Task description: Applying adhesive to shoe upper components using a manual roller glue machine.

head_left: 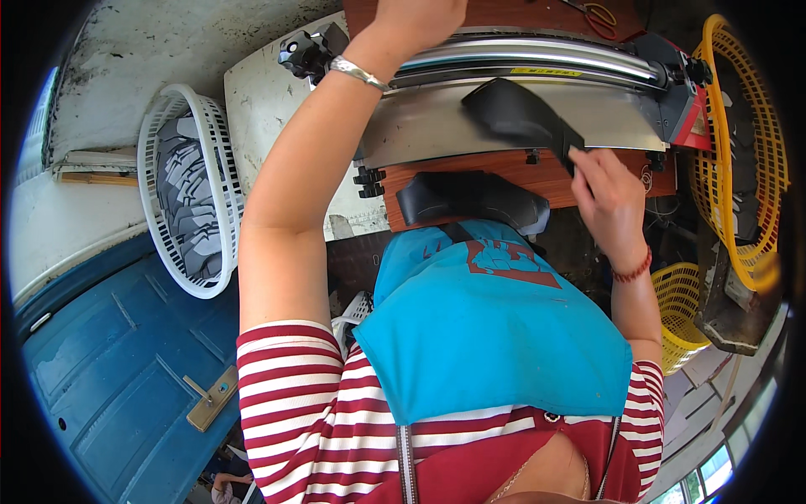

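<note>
My right hand [611, 195] pinches the narrow end of a black leather-like piece [514, 113]. The wide end of that piece is blurred over the metal plate [403, 126] of a roller machine. Beyond the steel roller [537, 59] is my left hand [420, 18], cut off by the upper edge of the picture, so its fingers are hidden. Between the machine and my blue apron [495, 328], more curved black pieces [470, 197] lie on the reddish-brown wooden board [579, 181].
On the left stands a white plastic basket [228, 193] with many grey-black pieces. A yellow basket [714, 151] at the right holds similar pieces; another yellow basket [680, 294] sits lower. Orange-handled scissors [601, 18] lie behind the machine. A blue door [126, 361] is at lower left.
</note>
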`<action>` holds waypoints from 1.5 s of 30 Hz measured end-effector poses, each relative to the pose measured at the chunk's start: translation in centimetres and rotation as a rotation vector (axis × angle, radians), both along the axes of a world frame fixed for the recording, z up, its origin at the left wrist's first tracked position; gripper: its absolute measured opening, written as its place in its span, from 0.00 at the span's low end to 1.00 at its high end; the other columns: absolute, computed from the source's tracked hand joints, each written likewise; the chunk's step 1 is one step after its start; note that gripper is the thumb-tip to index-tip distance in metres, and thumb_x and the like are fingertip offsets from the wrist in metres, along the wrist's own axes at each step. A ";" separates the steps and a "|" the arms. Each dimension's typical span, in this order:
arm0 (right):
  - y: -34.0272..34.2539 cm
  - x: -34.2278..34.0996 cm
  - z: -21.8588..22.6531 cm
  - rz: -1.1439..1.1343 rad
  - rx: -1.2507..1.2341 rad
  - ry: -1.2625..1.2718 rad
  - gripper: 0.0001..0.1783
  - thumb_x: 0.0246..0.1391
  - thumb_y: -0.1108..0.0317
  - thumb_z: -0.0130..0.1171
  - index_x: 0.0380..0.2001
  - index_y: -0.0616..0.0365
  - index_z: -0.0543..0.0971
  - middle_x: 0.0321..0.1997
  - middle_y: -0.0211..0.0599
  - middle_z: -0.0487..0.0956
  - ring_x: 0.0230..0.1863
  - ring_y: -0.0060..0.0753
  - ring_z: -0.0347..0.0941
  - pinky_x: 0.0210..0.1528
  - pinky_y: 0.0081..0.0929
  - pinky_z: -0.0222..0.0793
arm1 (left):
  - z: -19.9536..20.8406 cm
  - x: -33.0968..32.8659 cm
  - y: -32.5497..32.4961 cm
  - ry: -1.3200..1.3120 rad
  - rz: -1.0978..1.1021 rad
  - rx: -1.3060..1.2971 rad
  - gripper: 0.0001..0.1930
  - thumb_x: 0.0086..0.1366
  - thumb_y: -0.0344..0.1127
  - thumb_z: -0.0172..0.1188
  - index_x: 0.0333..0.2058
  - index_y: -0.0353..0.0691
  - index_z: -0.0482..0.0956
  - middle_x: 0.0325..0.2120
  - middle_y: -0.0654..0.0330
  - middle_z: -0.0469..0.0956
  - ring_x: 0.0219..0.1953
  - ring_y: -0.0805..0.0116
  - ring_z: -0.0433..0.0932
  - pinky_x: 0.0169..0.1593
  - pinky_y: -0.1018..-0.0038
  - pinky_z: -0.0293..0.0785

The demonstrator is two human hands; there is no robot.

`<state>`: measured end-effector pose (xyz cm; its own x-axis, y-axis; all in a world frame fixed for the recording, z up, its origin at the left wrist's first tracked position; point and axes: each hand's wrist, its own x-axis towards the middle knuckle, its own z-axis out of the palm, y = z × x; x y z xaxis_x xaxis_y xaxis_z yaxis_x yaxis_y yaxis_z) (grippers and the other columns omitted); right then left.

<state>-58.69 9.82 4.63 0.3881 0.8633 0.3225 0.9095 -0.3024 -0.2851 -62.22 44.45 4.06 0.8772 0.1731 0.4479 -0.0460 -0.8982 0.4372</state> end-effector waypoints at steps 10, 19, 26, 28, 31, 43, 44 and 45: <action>2.5 -3.3 -11.3 0.413 -0.032 0.238 0.18 0.49 0.67 0.71 0.45 0.54 0.84 0.40 0.37 0.81 0.39 0.46 0.79 0.39 0.36 0.77 | -2.6 3.1 0.8 0.475 0.125 -0.146 0.17 0.59 0.44 0.62 0.34 0.33 0.86 0.37 0.42 0.84 0.42 0.44 0.83 0.48 0.55 0.77; 2.4 -6.2 -21.0 0.491 -0.147 0.294 0.13 0.49 0.66 0.68 0.39 0.55 0.83 0.37 0.35 0.79 0.38 0.41 0.80 0.41 0.36 0.77 | 2.4 3.8 0.6 0.289 0.327 -0.573 0.13 0.61 0.37 0.65 0.33 0.29 0.78 0.21 0.54 0.75 0.24 0.68 0.76 0.20 0.67 0.72; -0.4 -2.5 -3.5 0.350 0.131 0.337 0.18 0.43 0.82 0.67 0.40 0.56 0.84 0.32 0.38 0.80 0.29 0.38 0.79 0.29 0.30 0.75 | 3.8 1.2 0.9 -0.094 0.267 -0.491 0.18 0.65 0.27 0.54 0.54 0.35 0.78 0.43 0.44 0.82 0.36 0.55 0.83 0.39 0.62 0.81; -1.3 -1.1 -0.5 0.185 0.173 0.257 0.18 0.44 0.83 0.65 0.40 0.56 0.84 0.32 0.36 0.80 0.29 0.39 0.80 0.28 0.32 0.75 | 2.8 0.5 0.8 -0.137 0.194 -0.271 0.17 0.65 0.27 0.54 0.51 0.37 0.81 0.44 0.44 0.82 0.38 0.50 0.83 0.44 0.60 0.80; -0.6 0.6 -0.1 -0.030 0.120 0.083 0.15 0.48 0.81 0.66 0.41 0.56 0.85 0.32 0.35 0.80 0.29 0.38 0.80 0.30 0.33 0.75 | 0.1 0.2 0.4 -0.042 0.043 0.024 0.13 0.66 0.30 0.53 0.44 0.40 0.86 0.44 0.44 0.82 0.41 0.43 0.82 0.48 0.57 0.78; 2.4 -3.4 -10.1 0.277 0.257 0.133 0.21 0.40 0.79 0.69 0.42 0.56 0.82 0.34 0.34 0.78 0.30 0.39 0.78 0.30 0.34 0.74 | -2.0 3.4 0.8 0.604 0.021 -0.217 0.18 0.62 0.43 0.61 0.30 0.30 0.85 0.29 0.42 0.83 0.32 0.49 0.83 0.40 0.57 0.76; 2.6 -4.2 -9.8 0.244 0.321 0.103 0.21 0.40 0.80 0.69 0.42 0.55 0.82 0.33 0.34 0.78 0.30 0.39 0.77 0.31 0.35 0.73 | -2.3 3.0 0.9 0.561 0.033 -0.191 0.17 0.62 0.43 0.62 0.31 0.30 0.85 0.29 0.43 0.83 0.32 0.49 0.83 0.40 0.57 0.76; 2.8 -4.0 -8.6 0.219 0.321 0.089 0.19 0.41 0.80 0.69 0.41 0.55 0.83 0.33 0.34 0.78 0.31 0.39 0.77 0.31 0.34 0.73 | -3.0 3.5 1.7 0.639 0.067 -0.185 0.17 0.62 0.43 0.62 0.33 0.31 0.86 0.31 0.43 0.84 0.34 0.48 0.83 0.41 0.57 0.76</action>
